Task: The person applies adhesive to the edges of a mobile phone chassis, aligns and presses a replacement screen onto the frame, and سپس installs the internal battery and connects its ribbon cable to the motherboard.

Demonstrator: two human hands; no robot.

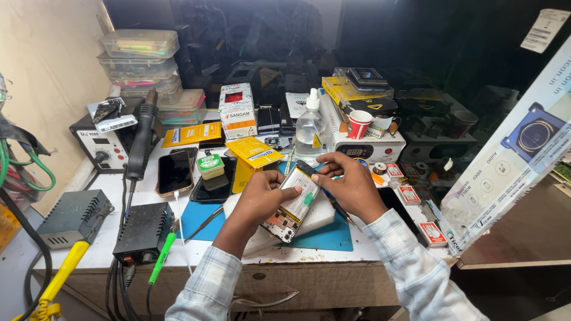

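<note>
The white workbench (89,252) is carrying everything, its front edge running just below the two wrists and its left end crowded with two dark power boxes trailing cables. On it, directly under the grip, a blue mat (324,238) is lying, with a bare strip showing to the right of the hands and another to their left. A white foam block (315,215) is sitting on the mat, under the opened phone (295,202).

The left hand (262,199) is closing around the phone's lower left edge, thumb pressing on the exposed silver battery. The right hand (351,184) is pinching the phone's upper end between thumb and fingers, so both hands are holding it tilted over the block.

Room to move is tight. Behind the grip, one clear bottle (309,128) with a white nozzle and one red paper cup (358,123) are standing near. To the left of the grip, two phones are lying screen-up: one in a tan case (175,172), one dark (215,187). Further left and back, one black hot-air handle (143,139) is resting upright in its station. To the right, three small red-and-white boxes (432,233) are scattered. Far behind and left, plastic storage boxes (140,44) are stacking against a cream wall; the back is dark.
</note>
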